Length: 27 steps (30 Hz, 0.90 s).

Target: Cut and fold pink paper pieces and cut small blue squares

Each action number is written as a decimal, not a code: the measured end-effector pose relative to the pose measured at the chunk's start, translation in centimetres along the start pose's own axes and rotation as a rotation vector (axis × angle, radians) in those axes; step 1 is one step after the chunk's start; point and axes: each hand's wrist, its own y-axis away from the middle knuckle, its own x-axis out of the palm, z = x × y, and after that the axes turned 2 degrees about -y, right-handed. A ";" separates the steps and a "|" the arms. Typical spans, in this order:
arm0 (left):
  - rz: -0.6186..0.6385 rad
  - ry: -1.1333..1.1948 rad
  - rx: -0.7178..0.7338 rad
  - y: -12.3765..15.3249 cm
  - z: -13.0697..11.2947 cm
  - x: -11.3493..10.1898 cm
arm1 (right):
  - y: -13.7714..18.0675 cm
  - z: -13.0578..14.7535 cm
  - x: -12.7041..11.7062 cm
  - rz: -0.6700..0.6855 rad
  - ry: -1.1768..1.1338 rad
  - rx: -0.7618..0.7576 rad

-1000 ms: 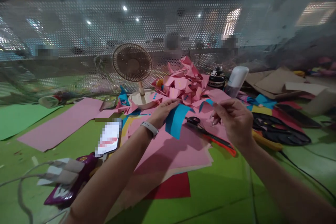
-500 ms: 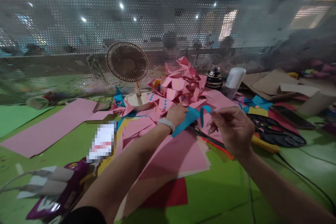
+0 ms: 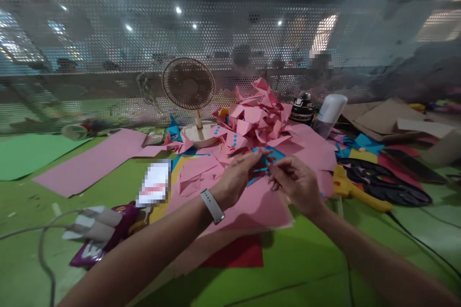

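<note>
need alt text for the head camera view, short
Two bare hands, left hand and right hand, meet over a blue paper scrap on pink paper sheets. Behind them sit a heap of folded pink paper pieces and a small desk fan, on a green table.

The green table (image 3: 317, 268) carries a spread of pink paper sheets (image 3: 259, 204) at its centre, over a red sheet (image 3: 241, 254) toward the near edge. A long pink strip (image 3: 90, 163) and a green sheet (image 3: 25, 156) lie toward the left edge. A small fan (image 3: 189, 88) stands near the far edge, beside a heap of pink paper scraps (image 3: 257, 115); a black cable (image 3: 425, 244) runs along the right side.
</note>
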 end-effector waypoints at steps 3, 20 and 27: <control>-0.146 0.002 0.059 1.2 -0.4 -0.4 | 0.8 -0.8 0.8 0.126 -0.011 0.059; -0.157 -0.074 -0.045 6.1 0.8 -5.1 | 1.7 -2.6 1.3 0.396 0.703 -0.671; -0.092 -0.113 -0.068 6.6 2.0 -5.4 | 2.4 -2.0 1.5 0.456 0.799 -0.737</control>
